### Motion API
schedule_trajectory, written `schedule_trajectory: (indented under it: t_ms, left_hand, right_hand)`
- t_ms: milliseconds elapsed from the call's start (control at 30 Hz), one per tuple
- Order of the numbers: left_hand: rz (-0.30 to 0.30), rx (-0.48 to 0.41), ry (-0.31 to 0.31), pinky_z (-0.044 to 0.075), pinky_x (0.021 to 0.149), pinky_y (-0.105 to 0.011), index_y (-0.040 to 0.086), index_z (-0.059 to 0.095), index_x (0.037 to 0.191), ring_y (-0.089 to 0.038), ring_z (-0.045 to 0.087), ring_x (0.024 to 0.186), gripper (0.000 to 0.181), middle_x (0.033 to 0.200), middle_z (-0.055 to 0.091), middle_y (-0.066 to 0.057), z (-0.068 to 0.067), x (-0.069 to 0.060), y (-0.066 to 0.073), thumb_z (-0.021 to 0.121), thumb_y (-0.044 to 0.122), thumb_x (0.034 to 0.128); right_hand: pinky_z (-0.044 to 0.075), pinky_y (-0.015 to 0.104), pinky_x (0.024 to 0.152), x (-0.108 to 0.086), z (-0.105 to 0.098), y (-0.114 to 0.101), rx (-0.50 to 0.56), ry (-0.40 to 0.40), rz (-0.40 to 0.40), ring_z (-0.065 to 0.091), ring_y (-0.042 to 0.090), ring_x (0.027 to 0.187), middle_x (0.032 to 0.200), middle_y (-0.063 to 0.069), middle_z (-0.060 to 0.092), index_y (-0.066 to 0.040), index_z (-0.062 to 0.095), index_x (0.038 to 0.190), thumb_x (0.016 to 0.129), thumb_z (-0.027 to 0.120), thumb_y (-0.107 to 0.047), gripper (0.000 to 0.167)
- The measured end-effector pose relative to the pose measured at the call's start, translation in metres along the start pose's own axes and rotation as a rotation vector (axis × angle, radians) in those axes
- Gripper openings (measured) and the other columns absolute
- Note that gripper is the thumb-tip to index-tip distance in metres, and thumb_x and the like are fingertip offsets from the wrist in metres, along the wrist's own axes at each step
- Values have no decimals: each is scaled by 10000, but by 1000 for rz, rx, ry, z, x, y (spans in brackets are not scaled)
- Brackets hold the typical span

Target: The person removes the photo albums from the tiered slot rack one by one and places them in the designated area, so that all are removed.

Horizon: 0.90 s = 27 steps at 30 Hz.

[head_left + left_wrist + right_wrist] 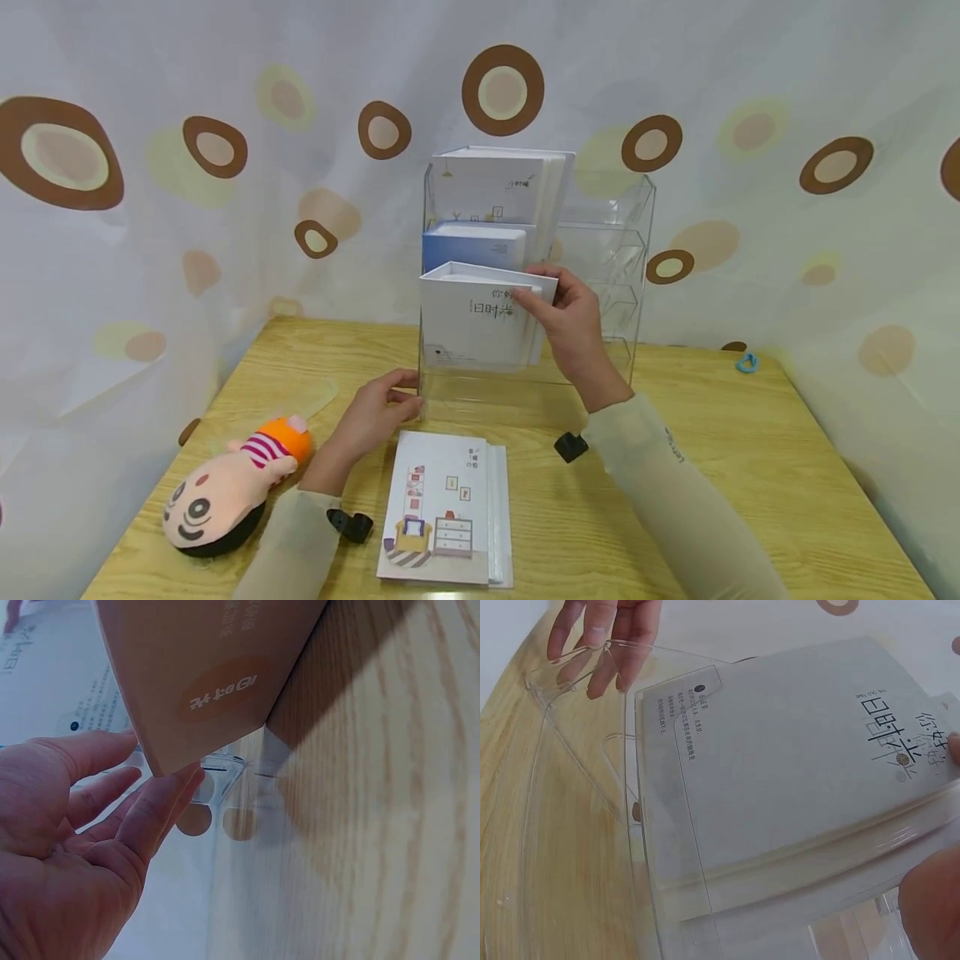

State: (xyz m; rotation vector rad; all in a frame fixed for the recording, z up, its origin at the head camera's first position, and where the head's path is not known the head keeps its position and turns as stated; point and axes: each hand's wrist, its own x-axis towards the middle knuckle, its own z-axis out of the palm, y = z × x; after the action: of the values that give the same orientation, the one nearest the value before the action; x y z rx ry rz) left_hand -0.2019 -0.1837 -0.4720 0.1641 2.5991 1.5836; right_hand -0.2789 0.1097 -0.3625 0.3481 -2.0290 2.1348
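My right hand (573,321) pinches a white hardcover book (468,325) with dark Chinese lettering by its upper right edge. The book stands upright in the front tier of a clear tiered rack (637,292); in the right wrist view, the rack's transparent front overlaps the lower part of the book (780,765). At the rack's lower left corner, my left hand (378,417) grips the side, thumb in front and fingers behind. In the left wrist view, this hand (97,817) meets the edge of a brownish panel (210,690) with mirrored lettering.
A blue-and-white book (472,242) and a taller white book (483,187) stand in the tiers behind. Another white book (435,508) lies before the rack. A plush doll (232,492) lies at left, and a small blue item (747,363) at far right.
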Motion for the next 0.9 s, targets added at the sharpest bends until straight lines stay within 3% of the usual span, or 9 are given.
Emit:
schedule_trajectory:
  t_ms: [200, 467, 633, 900]
  left_hand:
    - [-18, 0, 1, 685, 1022, -433, 44, 585, 1580, -323, 732, 1262, 496, 1565, 645, -194, -1, 0, 1, 705, 146, 1109]
    - [-10, -11, -13, 688, 1015, -436, 35, 564, 1597, -330, 746, 1256, 515, 1554, 644, -205, -1, 2, 0, 702, 142, 1112]
    - [14, -22, -26, 689, 1004, -447, 15, 545, 1607, -361, 741, 1272, 519, 1554, 636, -217, -3, 4, 0, 685, 130, 1120]
    - [4, -19, -21, 690, 998, -444, 23, 561, 1595, -340, 746, 1253, 504, 1535, 652, -210, -2, 2, 1, 687, 126, 1118]
  right_hand:
    - [601, 186, 820, -1, 1, 0, 30, 5, -11, 644, 105, 991, 1056, -51, 701, -116, 746, 1180, 986, 850, -78, 224]
    - [605, 184, 804, 0, 0, -4, -13, 5, -42, 663, 87, 964, 1027, -59, 713, -84, 740, 1199, 989, 850, -91, 237]
    - [600, 182, 779, 2, -3, -10, -28, 34, -44, 658, 70, 932, 991, -69, 708, -133, 755, 1180, 983, 856, -101, 224]
    - [628, 200, 831, 1, -6, -16, 17, 24, -34, 698, 80, 970, 1011, -65, 727, -195, 747, 1128, 998, 840, -93, 189]
